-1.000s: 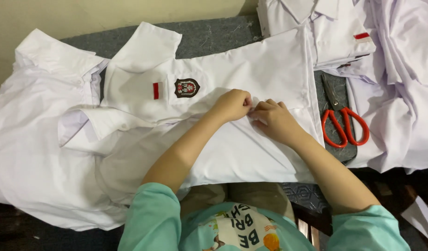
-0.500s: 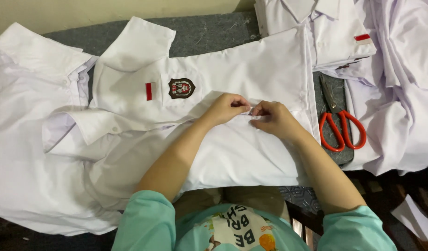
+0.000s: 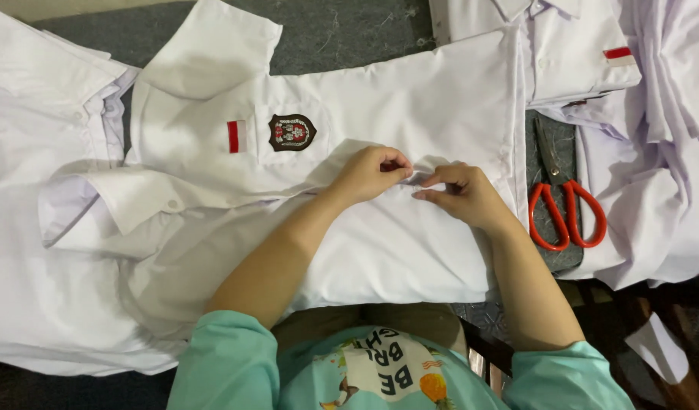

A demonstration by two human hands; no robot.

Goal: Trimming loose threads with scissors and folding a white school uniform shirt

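Two hands meet at the middle of a white shirt (image 3: 410,250) spread flat on the desk (image 3: 342,34), seen from the head camera. The left hand (image 3: 370,173) has its fingertips pinched narrow on a small fold of the cloth, and the right hand (image 3: 463,193) pinches the same ridge just beside it, thumb and forefinger closed on the fabric. Against half a second ago, the hands sit nearly where they were on the shirt, the fingertips drawn a little closer; the view itself has tilted, so the shirt fills more of the frame. That reads as a steady grip on one spot of the cloth, with fine work in hand, not any shifting of the garment.

Beyond the left hand, on the chest of the shirt, lie a dark embroidered badge (image 3: 291,132) and a small red and white patch (image 3: 236,137). Farther out on that side more white shirts (image 3: 38,250) are heaped. Just outward of the right hand the shirt's buttoned edge ends, and red-handled scissors (image 3: 566,209) lie near on the grey cloth, apart from the hand. Past them another pile of shirts (image 3: 653,152) crowds the desk. Open room is little: a bare grey strip beyond the hands, and the flat cloth on the near side of them.
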